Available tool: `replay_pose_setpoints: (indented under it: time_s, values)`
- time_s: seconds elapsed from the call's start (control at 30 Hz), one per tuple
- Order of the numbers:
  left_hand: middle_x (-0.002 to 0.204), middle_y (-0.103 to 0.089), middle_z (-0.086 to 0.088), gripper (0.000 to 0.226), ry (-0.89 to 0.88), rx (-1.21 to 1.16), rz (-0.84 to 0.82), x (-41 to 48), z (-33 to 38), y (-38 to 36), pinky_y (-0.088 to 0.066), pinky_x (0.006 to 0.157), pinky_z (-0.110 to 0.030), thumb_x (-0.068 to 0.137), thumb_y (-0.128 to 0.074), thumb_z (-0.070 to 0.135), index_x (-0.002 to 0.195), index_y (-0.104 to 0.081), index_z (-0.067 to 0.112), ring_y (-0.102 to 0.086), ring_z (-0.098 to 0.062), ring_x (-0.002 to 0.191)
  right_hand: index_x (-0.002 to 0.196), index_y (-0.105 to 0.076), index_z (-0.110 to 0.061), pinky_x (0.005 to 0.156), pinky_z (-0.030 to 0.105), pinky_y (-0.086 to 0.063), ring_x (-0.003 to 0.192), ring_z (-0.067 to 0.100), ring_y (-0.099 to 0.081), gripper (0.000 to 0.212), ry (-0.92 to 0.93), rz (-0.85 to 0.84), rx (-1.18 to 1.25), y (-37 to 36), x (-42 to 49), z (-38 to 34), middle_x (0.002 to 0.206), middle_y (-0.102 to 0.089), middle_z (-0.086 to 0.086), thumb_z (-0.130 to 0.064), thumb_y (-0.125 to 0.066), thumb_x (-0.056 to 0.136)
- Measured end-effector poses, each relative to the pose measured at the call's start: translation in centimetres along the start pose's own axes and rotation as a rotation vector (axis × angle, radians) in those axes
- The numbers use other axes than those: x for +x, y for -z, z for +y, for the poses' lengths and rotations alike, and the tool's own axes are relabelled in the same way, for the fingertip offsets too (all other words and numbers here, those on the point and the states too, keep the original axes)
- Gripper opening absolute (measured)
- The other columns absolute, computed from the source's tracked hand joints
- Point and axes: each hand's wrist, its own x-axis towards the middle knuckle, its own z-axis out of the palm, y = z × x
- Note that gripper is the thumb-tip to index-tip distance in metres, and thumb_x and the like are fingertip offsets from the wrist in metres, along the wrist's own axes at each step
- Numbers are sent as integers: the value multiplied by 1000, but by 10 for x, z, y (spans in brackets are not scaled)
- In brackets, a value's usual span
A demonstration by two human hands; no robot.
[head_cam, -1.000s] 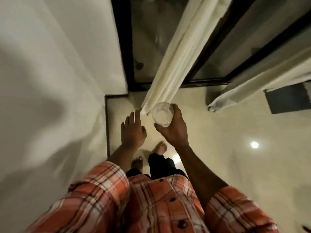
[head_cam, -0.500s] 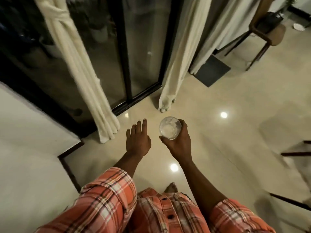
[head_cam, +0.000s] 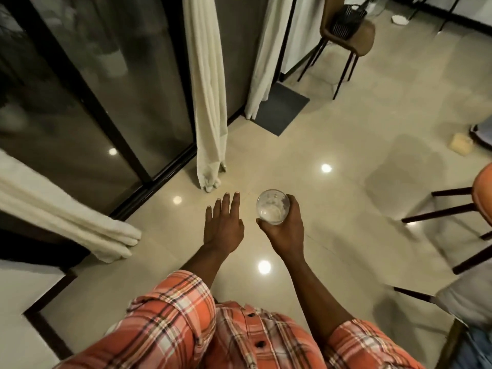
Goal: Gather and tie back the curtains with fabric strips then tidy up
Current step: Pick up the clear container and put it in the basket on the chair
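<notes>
Gripping a clear glass [head_cam: 273,207] in the right hand [head_cam: 286,230], fingers curled round it, with the left hand [head_cam: 222,225] just beside it, flat and fingers straight. Looking at gathered curtains [head_cam: 210,102] along the glass doors [head_cam: 119,89] ahead.

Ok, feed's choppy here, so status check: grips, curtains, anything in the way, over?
Left grip open, empty. Right grip holds glass. Middle curtain hangs gathered, tie not visible. Chair legs close on right.
</notes>
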Motion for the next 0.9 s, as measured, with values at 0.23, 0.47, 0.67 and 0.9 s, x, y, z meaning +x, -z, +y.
replay_pose_setpoints:
  time_s: [0.23, 0.47, 0.67, 0.9]
  values:
    - [159, -15, -7, 65, -89, -19, -17, 74, 60, 4, -11, 116, -48, 98, -21, 54, 153, -5, 23, -16, -28, 145, 129, -40, -30, 83, 26, -50, 108, 8, -56, 82, -52, 69, -1, 40, 69, 26, 123, -57, -14, -37, -85, 60]
    - [160, -12, -6, 66, -149, -2, -76, 181, 120, 1, -9, 117, -48, 98, -18, 56, 153, -3, 23, -13, -29, 146, 132, -39, -26, 81, 19, -44, 108, 5, -54, 84, -79, 99, -34, 73, 171, 50, 126, -55, -14, -36, -85, 62]
    - [160, -10, -8, 66, -198, -35, -138, 288, 182, 21, -7, 118, -50, 98, -19, 56, 152, -3, 23, -12, -31, 146, 130, -42, -25, 75, 10, -36, 101, 2, -51, 81, -127, 171, -30, 112, 279, 54, 120, -55, -15, -29, -87, 62]
    - [161, -8, -7, 66, -284, 18, -163, 394, 263, 22, -6, 117, -49, 98, -17, 57, 153, -1, 24, -10, -30, 147, 130, -42, -26, 75, 1, -35, 103, -1, -51, 82, -157, 225, 40, 153, 394, 72, 120, -55, -19, -29, -87, 62]
